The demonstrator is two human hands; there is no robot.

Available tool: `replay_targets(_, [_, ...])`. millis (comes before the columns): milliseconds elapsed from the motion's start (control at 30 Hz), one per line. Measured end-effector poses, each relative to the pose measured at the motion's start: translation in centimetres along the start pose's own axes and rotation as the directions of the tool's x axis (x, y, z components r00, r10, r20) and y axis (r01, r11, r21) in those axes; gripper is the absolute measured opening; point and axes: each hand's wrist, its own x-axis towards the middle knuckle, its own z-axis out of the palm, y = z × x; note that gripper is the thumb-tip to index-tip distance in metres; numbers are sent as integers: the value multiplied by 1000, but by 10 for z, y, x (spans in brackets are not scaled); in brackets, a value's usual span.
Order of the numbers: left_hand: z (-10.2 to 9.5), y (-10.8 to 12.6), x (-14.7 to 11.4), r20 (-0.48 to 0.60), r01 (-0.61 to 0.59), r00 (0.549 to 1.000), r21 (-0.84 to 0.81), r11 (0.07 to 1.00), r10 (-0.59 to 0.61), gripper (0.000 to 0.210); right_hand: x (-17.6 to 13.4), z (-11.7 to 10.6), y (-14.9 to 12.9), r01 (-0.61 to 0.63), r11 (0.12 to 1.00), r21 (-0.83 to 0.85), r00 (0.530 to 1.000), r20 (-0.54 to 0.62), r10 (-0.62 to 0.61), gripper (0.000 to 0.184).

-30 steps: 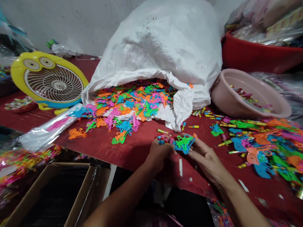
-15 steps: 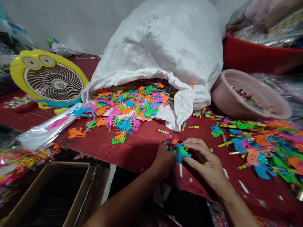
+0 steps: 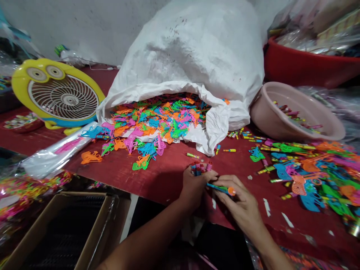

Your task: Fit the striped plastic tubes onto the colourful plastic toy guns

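My left hand is closed around a bunch of small printed tubes, their reddish ends sticking up above the fingers. Against it, on the right, my right hand pinches a small stack of flat plastic toy pieces in blue, green and orange, seen nearly edge-on. The left thumb meets the near end of this stack; the exact contact is hidden. On the red table just beyond the hands lies a loose yellowish tube.
A big white sack spills colourful pistol-like plastic pieces onto the table. More pieces and tubes are heaped at the right, below a pink basin. A yellow fan stands left; a cardboard box sits below.
The plastic pieces have turned from showing their flat side to nearly edge-on, with an orange end towards my right hand. My left hand has tilted, showing more of the tube ends.
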Motion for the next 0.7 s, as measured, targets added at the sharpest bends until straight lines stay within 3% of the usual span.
replay_targets(167, [-4, -5, 1, -11, -65, 998, 112, 992, 66, 22, -1, -16, 3, -206, 978, 30, 963, -170, 208, 20])
replay_targets(500, [-2, -10, -2, 20, -135, 991, 239, 962, 135, 13, 5, 2, -7, -185, 983, -5, 961, -208, 180, 21])
replay_targets(700, [-3, -14, -1, 33, -159, 987, 244, 957, 155, 13, 4, 1, -8, -158, 980, -124, 969, -210, 130, 22])
